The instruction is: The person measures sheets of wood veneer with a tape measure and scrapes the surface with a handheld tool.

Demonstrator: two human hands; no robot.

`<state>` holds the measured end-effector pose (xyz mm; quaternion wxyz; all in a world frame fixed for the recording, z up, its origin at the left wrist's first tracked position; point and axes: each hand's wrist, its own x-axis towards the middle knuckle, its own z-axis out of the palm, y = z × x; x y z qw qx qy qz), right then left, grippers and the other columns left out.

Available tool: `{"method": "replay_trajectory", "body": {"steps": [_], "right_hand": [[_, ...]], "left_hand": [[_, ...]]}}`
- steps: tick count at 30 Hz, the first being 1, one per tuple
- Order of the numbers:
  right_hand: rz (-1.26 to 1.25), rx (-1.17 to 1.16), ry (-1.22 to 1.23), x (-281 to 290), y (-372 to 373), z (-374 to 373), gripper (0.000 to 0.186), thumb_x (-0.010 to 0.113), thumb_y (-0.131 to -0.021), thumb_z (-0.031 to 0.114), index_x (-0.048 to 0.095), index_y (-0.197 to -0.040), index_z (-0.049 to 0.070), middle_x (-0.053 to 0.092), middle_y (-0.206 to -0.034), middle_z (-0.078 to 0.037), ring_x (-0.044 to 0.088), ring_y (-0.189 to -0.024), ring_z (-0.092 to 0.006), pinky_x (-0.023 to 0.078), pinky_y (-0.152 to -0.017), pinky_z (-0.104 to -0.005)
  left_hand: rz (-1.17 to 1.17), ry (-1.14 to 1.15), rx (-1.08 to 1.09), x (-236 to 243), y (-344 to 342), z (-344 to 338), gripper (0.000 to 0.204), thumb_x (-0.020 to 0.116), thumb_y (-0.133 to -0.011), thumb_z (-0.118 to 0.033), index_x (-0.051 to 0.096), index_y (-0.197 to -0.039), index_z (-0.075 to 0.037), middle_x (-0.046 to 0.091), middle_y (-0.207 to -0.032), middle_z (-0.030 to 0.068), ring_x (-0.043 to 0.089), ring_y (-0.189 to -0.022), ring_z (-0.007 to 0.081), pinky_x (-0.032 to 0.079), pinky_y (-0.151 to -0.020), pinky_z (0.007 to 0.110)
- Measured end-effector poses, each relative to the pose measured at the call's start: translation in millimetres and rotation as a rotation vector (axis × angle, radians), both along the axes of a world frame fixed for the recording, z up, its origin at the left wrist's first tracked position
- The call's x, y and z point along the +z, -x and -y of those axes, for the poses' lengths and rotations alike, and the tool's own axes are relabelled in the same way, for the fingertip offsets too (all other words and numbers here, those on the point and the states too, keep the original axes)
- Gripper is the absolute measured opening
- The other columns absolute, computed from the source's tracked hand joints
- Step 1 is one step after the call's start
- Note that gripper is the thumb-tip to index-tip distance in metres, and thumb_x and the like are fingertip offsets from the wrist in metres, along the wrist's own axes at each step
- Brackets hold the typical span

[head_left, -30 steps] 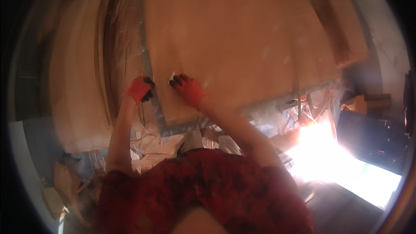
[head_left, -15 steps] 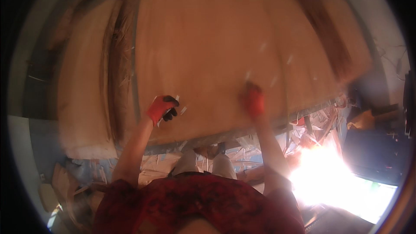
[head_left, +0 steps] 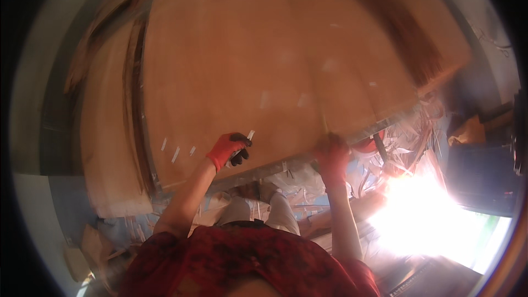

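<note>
Spread before me is a wide, thin brown wood sheet, probably veneer, with several small whitish strips on it. My left hand, in a red glove with dark fingers, is closed above the near part of the sheet. A short white strip, perhaps tape, sticks up at its fingertips. My right hand, gloved the same way, is at the sheet's near edge, close to a lengthwise line in the wood. Motion blur smears its fingers, so I cannot see whether they hold anything.
Narrower wood sheets lie along the left, beside a dark gap. Torn wood scraps litter the floor at the near right. Bright sunlight glares there next to a dark blue box-like object.
My right hand has come nearer, to the sheet's near edge. My left hand stays closed and sits farther right in view. The whole view has shifted, showing more strips at the left.
</note>
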<state>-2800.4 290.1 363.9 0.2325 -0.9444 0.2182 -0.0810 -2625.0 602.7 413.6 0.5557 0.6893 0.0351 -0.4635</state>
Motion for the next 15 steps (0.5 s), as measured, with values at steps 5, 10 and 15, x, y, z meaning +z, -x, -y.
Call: {"method": "replay_trajectory", "body": {"steps": [5, 10, 15], "right_hand": [[-0.166, -0.213, -0.24, -17, 77, 12, 0.084, 0.072, -0.085, 0.046, 0.035, -0.149, 0.005, 0.055, -0.131, -0.024, 0.055, -0.116, -0.0435, 0.047, -0.096, -0.0504], [-0.172, -0.364, -0.552, -12, 78, -1, 0.067, 0.067, -0.089, 0.039, 0.043, -0.143, 0.007, 0.07, -0.103, -0.019, 0.069, -0.093, -0.0355, 0.052, -0.081, -0.0466], [-0.225, -0.372, -0.713, 8, 58, -2, 0.042, 0.062, -0.091, 0.034, 0.058, -0.126, 0.011, 0.071, -0.081, -0.015, 0.071, -0.077, -0.033, 0.053, -0.072, -0.0452]], "left_hand": [[0.007, 0.07, -0.045, 6, 22, 68, 0.021, 0.07, -0.091, -0.021, 0.069, -0.101, -0.003, 0.069, -0.07, 0.0113, 0.059, -0.048, 0.0151, 0.043, -0.041, 0.028], [-0.045, 0.184, -0.077, -5, 32, 133, 0.024, 0.07, -0.091, -0.024, 0.069, -0.104, -0.005, 0.069, -0.073, 0.0096, 0.06, -0.049, 0.0148, 0.045, -0.043, 0.028], [0.024, 0.315, -0.188, -17, 10, 192, 0.025, 0.068, -0.091, -0.026, 0.069, -0.106, -0.006, 0.07, -0.075, 0.0097, 0.063, -0.054, 0.016, 0.047, -0.045, 0.029]]}}
